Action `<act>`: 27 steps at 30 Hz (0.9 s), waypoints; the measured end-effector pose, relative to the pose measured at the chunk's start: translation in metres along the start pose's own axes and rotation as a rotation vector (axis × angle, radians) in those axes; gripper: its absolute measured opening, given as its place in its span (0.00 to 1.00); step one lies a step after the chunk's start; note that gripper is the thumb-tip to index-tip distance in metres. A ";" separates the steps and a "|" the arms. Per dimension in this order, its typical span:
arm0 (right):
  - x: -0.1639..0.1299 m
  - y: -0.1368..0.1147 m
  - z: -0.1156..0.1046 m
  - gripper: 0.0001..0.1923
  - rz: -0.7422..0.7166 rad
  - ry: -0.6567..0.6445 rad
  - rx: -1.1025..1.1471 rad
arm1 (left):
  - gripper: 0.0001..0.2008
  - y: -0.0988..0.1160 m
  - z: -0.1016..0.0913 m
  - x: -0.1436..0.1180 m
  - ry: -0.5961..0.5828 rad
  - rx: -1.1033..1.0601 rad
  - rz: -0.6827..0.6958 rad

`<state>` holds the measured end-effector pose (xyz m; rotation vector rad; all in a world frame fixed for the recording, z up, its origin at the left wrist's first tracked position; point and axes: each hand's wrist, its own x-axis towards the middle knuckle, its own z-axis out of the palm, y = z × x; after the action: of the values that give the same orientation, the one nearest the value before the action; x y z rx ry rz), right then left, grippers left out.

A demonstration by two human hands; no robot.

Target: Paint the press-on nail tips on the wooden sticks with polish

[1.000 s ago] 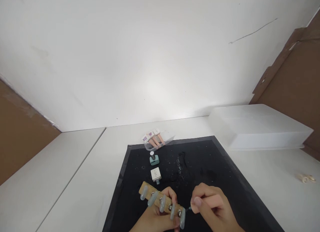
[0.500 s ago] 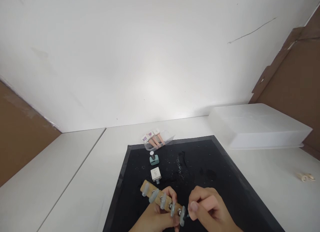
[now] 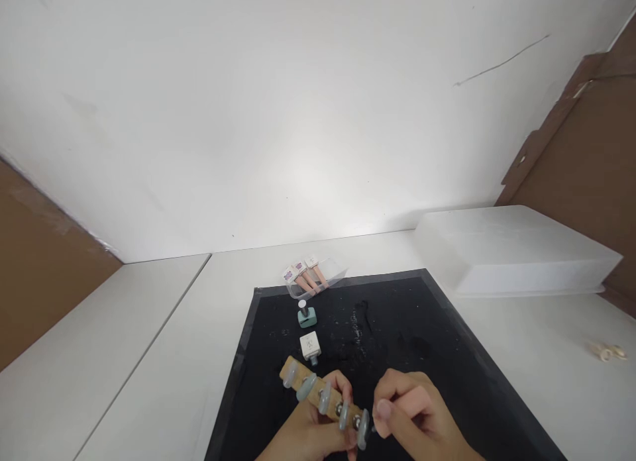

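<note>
My left hand (image 3: 318, 436) is closed around a wooden nail display stick (image 3: 332, 404), held tilted above the black mat. Several glossy grey-green false nails (image 3: 324, 398) are mounted along it on small metal studs. In my right hand (image 3: 433, 424), the fingers pinch the pink cap of a nail polish brush (image 3: 416, 400). Its thin dark tip reaches to the edge of the false nail (image 3: 364, 429) at the stick's right end. Just beyond the stick, an uncapped white polish bottle (image 3: 310, 345) lies with its neck toward me.
A teal bottle (image 3: 307, 318) with a white-topped cap rests on the black mat (image 3: 397, 315). Behind it, a clear tray (image 3: 338, 273) holds several pink-handled white bottles (image 3: 312, 262). A white plastic box (image 3: 521, 249) stands at the right, with small beige pieces (image 3: 606, 352) nearer me.
Hardly anything differs. The brush tip has shifted slightly at the end nail, while the stick and both hands stay nearly in place.
</note>
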<state>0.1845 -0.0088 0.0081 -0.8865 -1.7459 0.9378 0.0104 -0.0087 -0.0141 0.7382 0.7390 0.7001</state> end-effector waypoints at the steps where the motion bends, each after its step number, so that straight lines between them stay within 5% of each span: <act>1: 0.000 0.001 0.000 0.23 0.005 0.016 -0.001 | 0.19 0.002 0.001 -0.002 0.010 -0.004 -0.014; 6: 0.001 0.002 -0.001 0.24 0.053 0.128 0.010 | 0.19 0.004 0.003 -0.006 0.000 -0.005 -0.026; 13: -0.001 -0.005 -0.003 0.20 0.029 -0.034 0.001 | 0.18 0.010 0.010 -0.007 0.052 0.004 -0.021; 22: 0.002 -0.002 -0.002 0.22 0.085 0.115 -0.009 | 0.18 0.009 0.010 -0.012 0.069 -0.018 -0.055; 27: 0.000 -0.004 -0.001 0.24 0.002 0.026 0.017 | 0.19 0.009 0.010 -0.010 0.070 -0.008 -0.020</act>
<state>0.1853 -0.0105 0.0117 -0.8861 -1.7128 0.9365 0.0103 -0.0144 0.0016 0.7014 0.8062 0.7133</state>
